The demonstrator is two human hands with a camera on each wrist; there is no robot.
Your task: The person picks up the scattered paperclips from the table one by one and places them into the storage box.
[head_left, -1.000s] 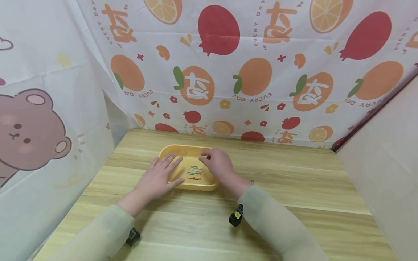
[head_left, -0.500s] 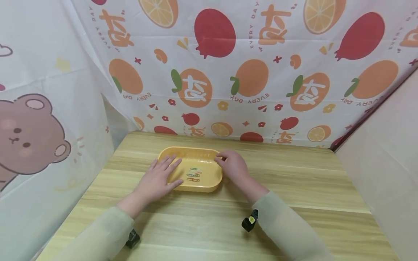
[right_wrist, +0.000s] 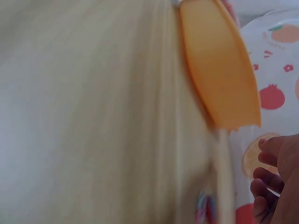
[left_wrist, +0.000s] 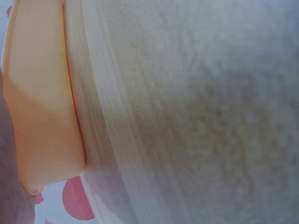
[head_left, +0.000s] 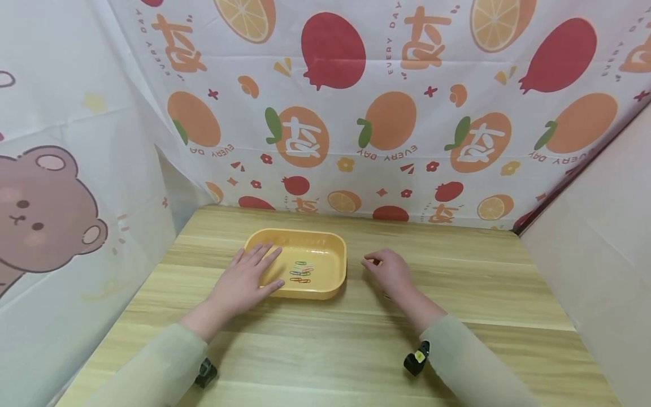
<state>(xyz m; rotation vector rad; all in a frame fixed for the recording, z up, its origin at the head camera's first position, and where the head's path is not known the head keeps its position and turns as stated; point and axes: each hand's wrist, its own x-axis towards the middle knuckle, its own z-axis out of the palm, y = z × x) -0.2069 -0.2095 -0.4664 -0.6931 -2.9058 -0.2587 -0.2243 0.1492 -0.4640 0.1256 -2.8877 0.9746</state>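
Observation:
My left hand [head_left: 244,281] rests with spread fingers over the left side of a yellow plastic tray [head_left: 333,291], the thumb at its near rim. Several coloured paper clips [head_left: 301,273] lie loose on the tray floor. To the right of the tray, apart from it, my right hand [head_left: 390,272] hovers above the table. Its fingers are loosely bent, and I see nothing held between them in the right wrist view. Beneath that wrist a bit of another paper clip [head_left: 387,295] shows; a blurred coloured clump [right_wrist: 204,207] appears near the hand in the right wrist view.
A wood-grain table [head_left: 305,350] carries everything. Behind it hangs a fruit-print cloth [head_left: 346,130], with a bear-print cloth [head_left: 48,209] at the left and a pale panel [head_left: 605,243] at the right. Both sleeves carry a small black wrist camera [head_left: 416,360].
My right hand has moved from over the tray's right side to the table on its right. The left hand and the clips in the tray stay in place.

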